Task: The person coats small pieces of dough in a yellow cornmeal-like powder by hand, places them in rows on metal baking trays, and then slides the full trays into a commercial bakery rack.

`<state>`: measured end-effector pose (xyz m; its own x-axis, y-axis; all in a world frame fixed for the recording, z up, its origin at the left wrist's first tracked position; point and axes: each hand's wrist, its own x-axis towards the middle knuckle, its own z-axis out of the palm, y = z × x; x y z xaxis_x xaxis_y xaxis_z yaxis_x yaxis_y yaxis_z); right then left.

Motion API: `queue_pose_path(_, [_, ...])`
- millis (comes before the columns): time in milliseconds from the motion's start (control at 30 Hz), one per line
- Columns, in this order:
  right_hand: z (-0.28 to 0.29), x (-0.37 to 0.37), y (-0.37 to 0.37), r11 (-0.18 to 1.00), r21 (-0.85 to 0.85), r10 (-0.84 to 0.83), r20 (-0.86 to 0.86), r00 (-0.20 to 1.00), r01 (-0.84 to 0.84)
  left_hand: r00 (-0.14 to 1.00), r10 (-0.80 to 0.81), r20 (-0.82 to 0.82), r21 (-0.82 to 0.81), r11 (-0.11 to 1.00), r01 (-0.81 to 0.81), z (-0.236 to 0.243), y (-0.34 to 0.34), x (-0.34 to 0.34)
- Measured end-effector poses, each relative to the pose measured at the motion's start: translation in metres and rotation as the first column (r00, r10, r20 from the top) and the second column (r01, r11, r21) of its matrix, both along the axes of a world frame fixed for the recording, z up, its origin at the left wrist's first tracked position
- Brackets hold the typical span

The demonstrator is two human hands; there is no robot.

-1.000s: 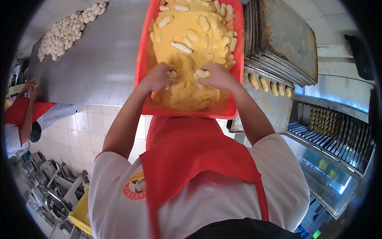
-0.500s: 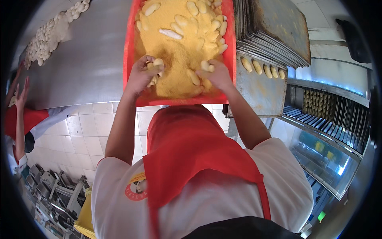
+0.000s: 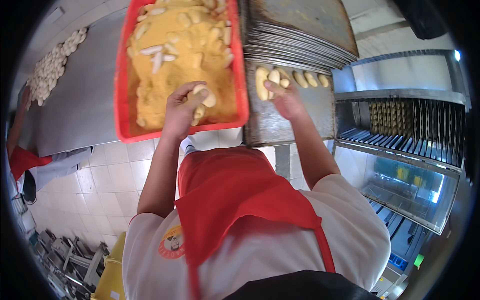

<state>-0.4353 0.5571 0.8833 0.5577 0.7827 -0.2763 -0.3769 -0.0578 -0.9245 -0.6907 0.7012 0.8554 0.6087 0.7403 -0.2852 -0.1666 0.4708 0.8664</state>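
Observation:
My left hand is closed around several pale dough rolls, above the near part of a red plastic tub. Yellow crumbs fill the tub, with more dough rolls lying on and in them, some whiter than the rest. To the right, my right hand pinches a dough roll over a worn metal baking sheet. Crumb-coated rolls sit in a row along the sheet's far side, and a longer one is just left of my fingers.
Stacked baking sheets rise behind the one in use. A rack with loaded sheets stands at right. At far left, a co-worker's arm reaches toward piled white dough pieces on the steel table.
My right hand has moved from the tub to the baking sheet, carrying dough. My left hand still holds its rolls over the tub. The whole view has shifted to the right.

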Motion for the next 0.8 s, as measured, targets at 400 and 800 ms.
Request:
queue_pose_path(400, [-0.036, 0.174, -0.104, 0.744, -0.631, 0.655, 0.621, 0.431, -0.22, 0.702, 0.272, -0.658, 0.652, 0.672, 0.351, -0.071, -0.142, 0.214])
queue_pose_path(800, [-0.047, 0.269, -0.189, 0.774, -0.629, 0.576, 0.651, 0.495, -0.074, 0.62, -0.283, -0.732, 0.357, 0.616, 0.702, -0.033, -0.185, 0.341])
